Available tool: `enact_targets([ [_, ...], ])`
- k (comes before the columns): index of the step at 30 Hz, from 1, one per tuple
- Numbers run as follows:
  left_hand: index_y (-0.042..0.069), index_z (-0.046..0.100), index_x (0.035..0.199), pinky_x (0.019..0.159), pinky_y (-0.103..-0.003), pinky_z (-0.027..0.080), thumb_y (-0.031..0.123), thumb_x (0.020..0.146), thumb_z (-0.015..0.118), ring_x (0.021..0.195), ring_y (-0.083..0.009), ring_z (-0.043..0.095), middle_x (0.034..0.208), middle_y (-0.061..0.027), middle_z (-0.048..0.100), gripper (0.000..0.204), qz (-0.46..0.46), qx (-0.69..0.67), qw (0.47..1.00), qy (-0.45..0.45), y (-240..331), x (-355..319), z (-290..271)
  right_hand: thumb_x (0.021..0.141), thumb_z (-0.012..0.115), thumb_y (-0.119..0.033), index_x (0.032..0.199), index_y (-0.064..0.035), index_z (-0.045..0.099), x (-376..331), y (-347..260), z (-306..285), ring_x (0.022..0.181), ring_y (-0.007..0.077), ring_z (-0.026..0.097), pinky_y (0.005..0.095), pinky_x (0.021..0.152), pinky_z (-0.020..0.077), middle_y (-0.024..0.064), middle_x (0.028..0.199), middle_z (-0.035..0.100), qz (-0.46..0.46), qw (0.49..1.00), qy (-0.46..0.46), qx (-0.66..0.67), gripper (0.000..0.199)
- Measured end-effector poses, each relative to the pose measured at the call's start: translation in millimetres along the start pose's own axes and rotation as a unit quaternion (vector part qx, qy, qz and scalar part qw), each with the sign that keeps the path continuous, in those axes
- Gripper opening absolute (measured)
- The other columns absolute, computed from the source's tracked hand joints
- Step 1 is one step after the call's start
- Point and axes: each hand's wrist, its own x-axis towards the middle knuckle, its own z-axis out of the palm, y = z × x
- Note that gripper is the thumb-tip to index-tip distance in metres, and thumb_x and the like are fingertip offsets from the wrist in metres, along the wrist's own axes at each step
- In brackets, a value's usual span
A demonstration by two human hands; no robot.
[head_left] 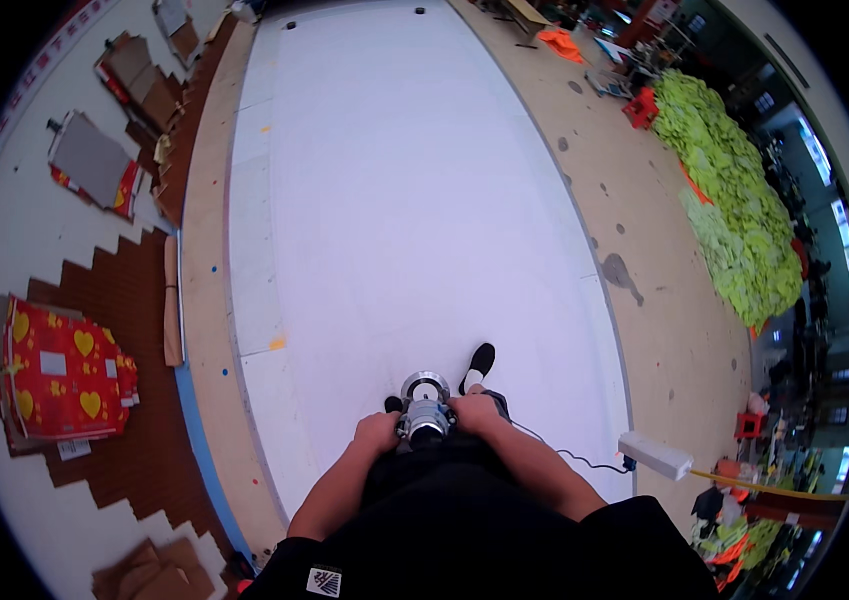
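Close in front of my body I hold a silver powered machine [428, 412] with a round metal ring at its far end, which looks like an electric cloth cutter. My left hand [377, 432] is closed against its left side, and my right hand [474, 412] is closed against its right side. The fingertips of both hands are partly hidden. Below the machine spreads a long white sheet [424, 220]. A black shoe [482, 360] with a white sock shows on the sheet beyond my right hand; the other shoe is mostly covered.
A dark cable [584, 463] runs right to a white box [654, 455] hung on a yellow strap. Bare tan surface borders the sheet. At right lie a large lime-green fabric heap [729, 200] and a red stool [641, 108]; at left, a red patterned carton [64, 370] and a blue edge.
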Motion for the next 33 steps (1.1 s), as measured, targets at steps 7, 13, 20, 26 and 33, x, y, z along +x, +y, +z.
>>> enact_targets([
  [7,0.016,0.069,0.125,0.088,-0.051,0.058,0.022,0.083,0.07,0.105,-0.0385,0.072,0.11,-0.018,0.075,0.042,0.012,0.041,0.999,-0.019,42,44,-16,0.085,0.069,-0.025,0.114,-0.0188,0.076,7,58,-4,0.091,0.0381,0.07,0.0474,0.084,0.0548,0.013,0.096,0.077,0.002,1.0,0.03,0.005,0.03],
  [13,0.014,0.069,0.123,0.086,-0.052,0.059,0.021,0.084,0.069,0.103,-0.0388,0.072,0.108,-0.0179,0.076,0.04,-0.001,0.06,0.998,-0.034,82,65,-27,0.085,0.07,-0.018,0.107,-0.0127,0.073,6,100,-16,0.095,0.0355,0.075,0.049,0.079,0.0595,0.0143,0.098,0.076,-0.011,0.998,0.028,0.05,0.023],
  [20,0.011,0.068,0.116,0.082,-0.053,0.058,0.02,0.086,0.067,0.1,-0.0392,0.073,0.105,-0.0183,0.076,0.031,-0.015,0.08,0.995,-0.063,125,101,-45,0.079,0.075,-0.022,0.122,-0.018,0.074,20,153,-17,0.109,0.0339,0.069,0.0467,0.089,0.0572,0.014,0.11,0.073,0.001,0.993,0.003,0.121,0.043],
  [26,0.009,0.068,0.115,0.081,-0.052,0.059,0.019,0.089,0.064,0.098,-0.038,0.074,0.104,-0.0182,0.076,0.028,-0.017,0.104,0.991,-0.087,185,138,-57,0.079,0.075,-0.024,0.112,-0.0179,0.075,24,223,-9,0.095,0.0328,0.074,0.0471,0.083,0.0594,0.0121,0.106,0.074,-0.054,0.981,0.118,0.147,0.033],
  [33,0.008,0.069,0.11,0.082,-0.051,0.059,0.019,0.089,0.065,0.099,-0.0364,0.074,0.106,-0.0174,0.076,0.024,-0.001,0.108,0.991,-0.082,258,188,-53,0.071,0.079,-0.025,0.128,-0.0212,0.064,9,307,-37,0.093,0.0373,0.074,0.0517,0.08,0.059,0.0144,0.097,0.077,-0.002,0.988,0.014,0.153,0.059],
])
